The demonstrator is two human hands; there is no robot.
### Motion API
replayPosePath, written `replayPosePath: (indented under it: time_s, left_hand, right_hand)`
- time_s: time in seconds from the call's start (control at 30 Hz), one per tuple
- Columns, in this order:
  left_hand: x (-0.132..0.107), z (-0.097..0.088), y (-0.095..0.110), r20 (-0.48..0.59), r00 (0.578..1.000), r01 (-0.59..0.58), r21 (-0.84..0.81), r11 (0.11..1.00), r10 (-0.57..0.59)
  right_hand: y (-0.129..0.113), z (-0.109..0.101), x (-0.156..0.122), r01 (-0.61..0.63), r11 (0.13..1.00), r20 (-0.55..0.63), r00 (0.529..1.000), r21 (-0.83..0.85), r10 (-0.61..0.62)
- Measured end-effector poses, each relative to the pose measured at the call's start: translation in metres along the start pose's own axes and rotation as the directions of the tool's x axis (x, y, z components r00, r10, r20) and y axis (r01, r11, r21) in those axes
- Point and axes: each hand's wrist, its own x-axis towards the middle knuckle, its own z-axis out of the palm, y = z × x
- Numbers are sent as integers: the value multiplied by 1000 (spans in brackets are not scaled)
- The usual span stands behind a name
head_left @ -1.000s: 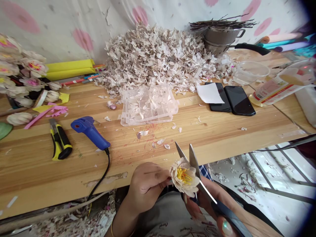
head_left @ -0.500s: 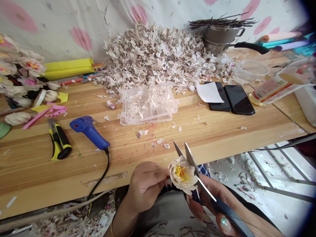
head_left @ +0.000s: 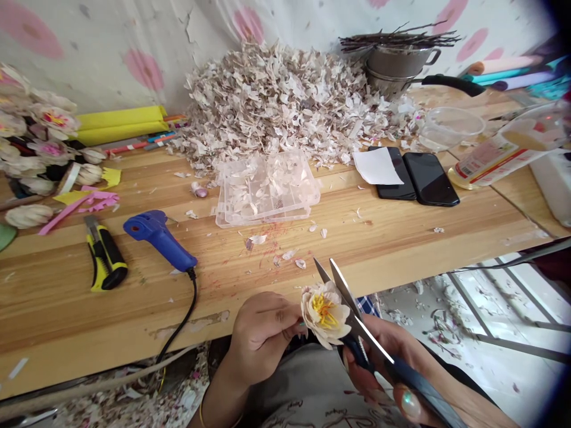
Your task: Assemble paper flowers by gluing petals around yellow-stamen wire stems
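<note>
My left hand [head_left: 261, 334] is closed in a pinch on the base of a small cream paper flower [head_left: 325, 306] with a yellow centre, held just below the table's front edge. My right hand [head_left: 392, 371] grips dark-handled scissors [head_left: 357, 318]. Their blades are slightly apart at the flower's upper right petals. Most of my right hand is hidden under the scissors' handles.
On the wooden table [head_left: 401, 238] lie a blue glue gun [head_left: 160, 238] with its cord, a yellow utility knife [head_left: 103, 255], a clear compartment box [head_left: 266, 187], a big heap of petals [head_left: 285, 104], two phones [head_left: 417, 175], a bottle [head_left: 504, 151], a pot of sticks [head_left: 397, 65] and finished flowers [head_left: 40, 137].
The scissor blades have closed a little on the petals. Flower and both hands drifted slightly left and down.
</note>
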Motion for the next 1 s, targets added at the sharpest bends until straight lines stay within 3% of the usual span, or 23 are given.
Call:
replayPosePath:
  time_s: [0.2, 0.43, 0.7, 0.87, 1.0]
  left_hand:
    - [-1, 0, 0, -4, 1000, 17, 20, 1000, -17]
    - [3, -1, 4, -1, 1000, 29, 4, 1000, -29]
    - [-2, 0, 2, -4, 996, 86, -25, 996, -86]
    - [-2, -1, 4, -10, 995, 95, 1, 995, -95]
    - [-4, -1, 3, -19, 996, 90, -20, 996, -91]
  right_hand:
    - [-7, 5, -1, -68, 997, -69, 995, 25, 70]
    - [23, -8, -1, 71, 986, -32, 997, 151, -67]
    - [20, -10, -2, 59, 980, 11, 998, 188, -62]
    - [17, -10, -2, 20, 988, -39, 999, 152, -14]
    - [12, -6, -5, 25, 998, -147, 989, 65, -16]
